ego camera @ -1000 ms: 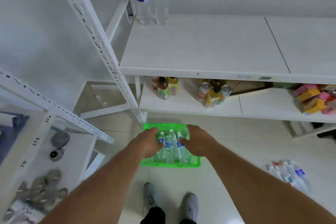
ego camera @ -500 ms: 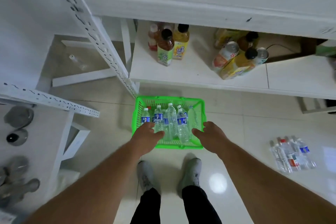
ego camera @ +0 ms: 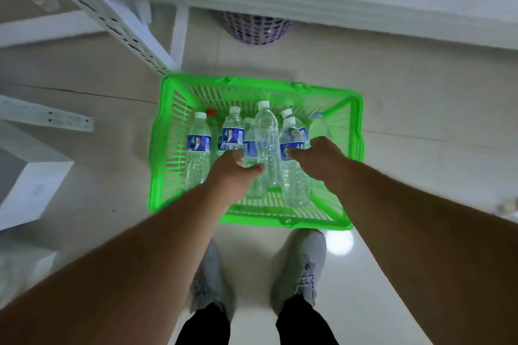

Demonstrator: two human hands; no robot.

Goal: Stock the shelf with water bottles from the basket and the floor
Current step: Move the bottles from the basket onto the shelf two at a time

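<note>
Where they hovered before, both hands (ego camera: pixel 235 166) (ego camera: pixel 319 155) now reach among the basket's (ego camera: pixel 356 131) bottles (ego camera: pixel 266 143), fingers' grip unclear.

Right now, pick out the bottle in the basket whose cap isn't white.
It is the red-capped bottle, mostly hidden at the far left of the green basket, behind the leftmost blue-labelled water bottle. The other caps in view look white.

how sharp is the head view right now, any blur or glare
Head view: the white metal shelf frame and purple perforated basket are smeared by motion blur; the green plastic basket and clear water bottles stay fairly readable; a round glare spot sits on the glossy floor beside the grey shoe; wide-angle distortion stretches both forearms.
</note>
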